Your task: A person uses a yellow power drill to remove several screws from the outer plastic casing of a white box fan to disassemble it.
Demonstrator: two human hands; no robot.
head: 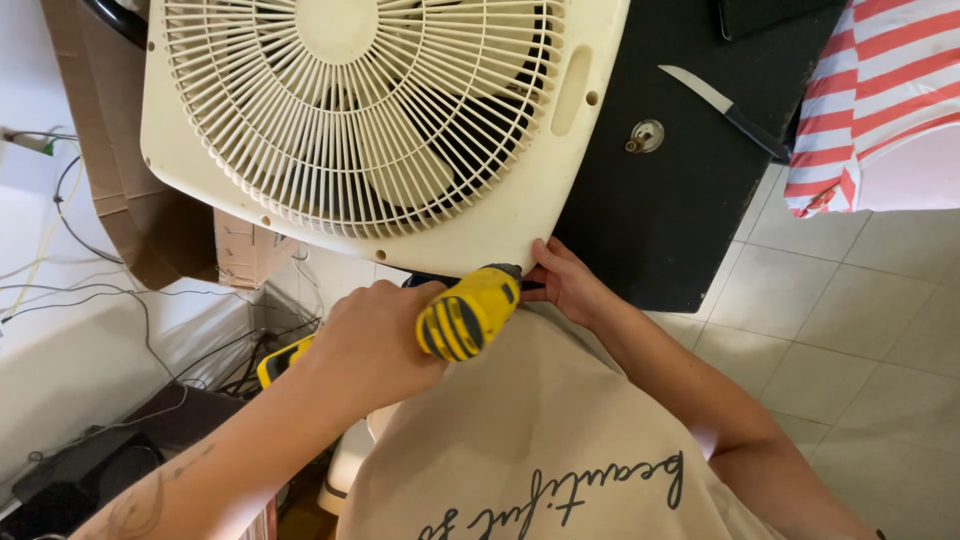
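Cream box fan: moulded plastic housing and grille, smooth with a dull sheen. Drill: glossy yellow plastic with black bands. Table: matt black, smooth top. Knife: bright metal blade, dark matt handle. Floor tiles: pale, smooth, faintly glossy. Striped cloth: soft woven fabric. Box: matt brown cardboard.

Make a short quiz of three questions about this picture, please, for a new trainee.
1. True or false: the left hand holds the yellow drill.
2. What does the right hand touch? A) the knife B) the lower edge of the fan C) the striped cloth
3. Fill in: the knife lies on the black ____.

Key:
1. True; the drill points up at the lower edge of the cream fan.
2. B; the fingers rest at the edge beside the drill's tip.
3. table; the knife is apart from both hands, near the striped cloth.
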